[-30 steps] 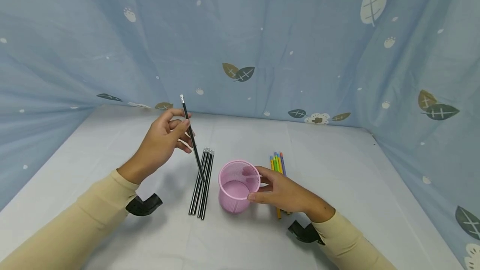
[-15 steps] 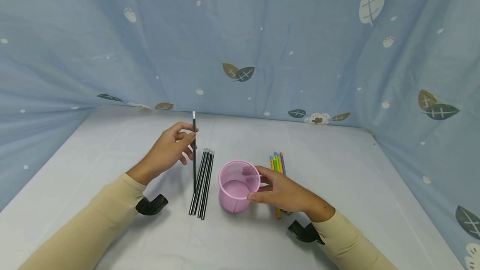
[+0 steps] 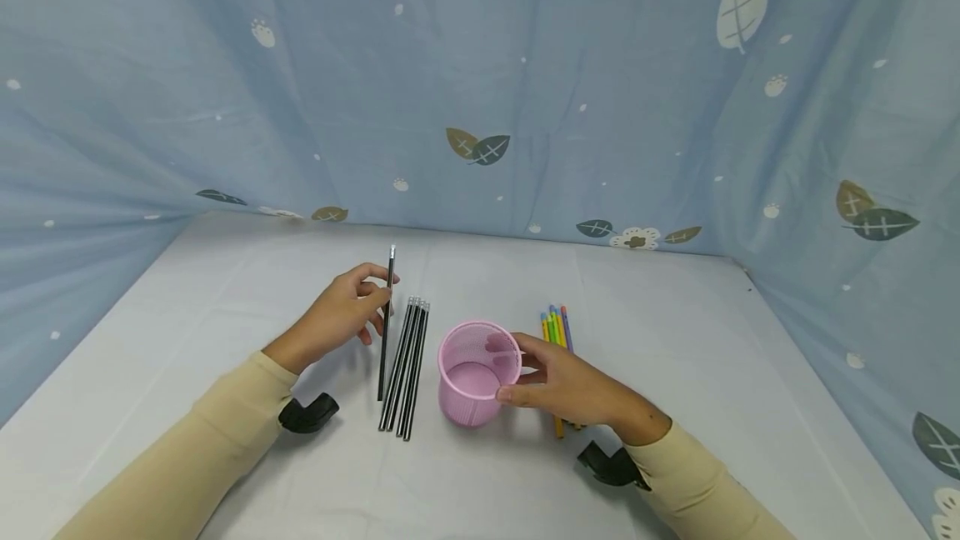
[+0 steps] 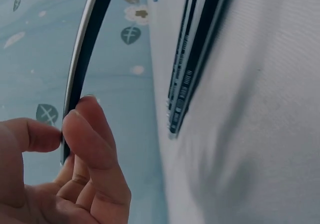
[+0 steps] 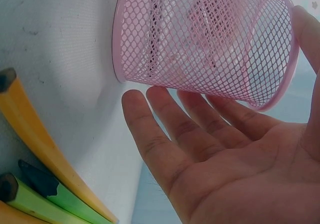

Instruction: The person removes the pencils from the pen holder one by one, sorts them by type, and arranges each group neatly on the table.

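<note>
My left hand (image 3: 339, 308) pinches a black pencil (image 3: 386, 332) between thumb and fingers, its eraser end up. The pencil slants slightly, its lower end just left of several black pencils (image 3: 405, 369) lying side by side; whether that end touches the table I cannot tell. In the left wrist view the thumb and fingertips meet on the pencil (image 4: 82, 49). My right hand (image 3: 558, 377) holds the pink mesh pencil cup (image 3: 468, 407), which stands upright with nothing in it. In the right wrist view the thumb is at the cup's rim and fingers lie along its mesh wall (image 5: 200, 39).
Several coloured pencils (image 3: 557, 327), yellow, green and purple among them, lie on the white tabletop (image 3: 660, 340), partly hidden under the right hand. A blue leaf-print cloth (image 3: 480, 65) hangs behind and at the sides. Black wrist mounts (image 3: 309, 413) show at both sleeves.
My left hand has come lower and a little right with the pencil. The pencil's lower end has swung left, from over the black pencils to beside them. The right hand and cup stay put.
</note>
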Motion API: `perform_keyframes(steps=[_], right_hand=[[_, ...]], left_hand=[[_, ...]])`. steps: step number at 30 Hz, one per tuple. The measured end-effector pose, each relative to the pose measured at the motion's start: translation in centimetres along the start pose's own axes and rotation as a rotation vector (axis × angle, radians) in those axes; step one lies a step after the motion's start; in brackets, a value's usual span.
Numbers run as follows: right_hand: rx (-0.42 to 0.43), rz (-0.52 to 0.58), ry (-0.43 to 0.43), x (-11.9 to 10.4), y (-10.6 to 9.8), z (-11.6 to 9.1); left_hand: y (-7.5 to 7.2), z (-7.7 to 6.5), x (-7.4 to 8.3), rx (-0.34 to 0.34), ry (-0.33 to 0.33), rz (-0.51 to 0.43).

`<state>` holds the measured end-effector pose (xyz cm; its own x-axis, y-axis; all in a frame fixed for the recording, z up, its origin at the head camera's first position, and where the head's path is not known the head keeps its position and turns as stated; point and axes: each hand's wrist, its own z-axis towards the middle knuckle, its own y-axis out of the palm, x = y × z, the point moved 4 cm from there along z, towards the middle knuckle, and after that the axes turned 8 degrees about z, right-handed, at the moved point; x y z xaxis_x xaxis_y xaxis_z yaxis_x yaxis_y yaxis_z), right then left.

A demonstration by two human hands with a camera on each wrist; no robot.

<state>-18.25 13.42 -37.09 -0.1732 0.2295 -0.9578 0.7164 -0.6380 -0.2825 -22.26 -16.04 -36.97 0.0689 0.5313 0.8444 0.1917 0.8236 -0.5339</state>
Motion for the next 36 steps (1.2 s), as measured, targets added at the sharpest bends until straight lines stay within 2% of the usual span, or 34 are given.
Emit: perform_keyframes(steps=[5, 12, 15, 21, 30, 36], right_hand=[[-0.005, 0.0, 0.007, 0.1, 0.1, 0.0], [-0.002, 0.002, 0.024, 0.1, 0.2, 0.0], [0.002, -0.004, 0.024, 0.1, 0.1, 0.0], [0.001, -0.005, 0.019, 0.1, 0.1, 0.0], [0.0, 0.004, 0.022, 0.1, 0.1, 0.0], [0.002, 0.006, 0.024, 0.2, 0.0, 0.0]], left_hand=[[0.4, 0.1, -0.6, -0.044, -0.028, 0.006], [0.9, 0.2, -1.4, -0.093, -0.053, 0.063], [1.1, 0.3, -1.6, -0.107, -0.046, 0.062], [1.4, 0.4, -2.3, -0.144, -0.083, 0.047], [1.6, 0.5, -2.6, -0.154, -0.08, 0.098], [1.9, 0.7, -2.8, -0.146, -0.126, 0.156]])
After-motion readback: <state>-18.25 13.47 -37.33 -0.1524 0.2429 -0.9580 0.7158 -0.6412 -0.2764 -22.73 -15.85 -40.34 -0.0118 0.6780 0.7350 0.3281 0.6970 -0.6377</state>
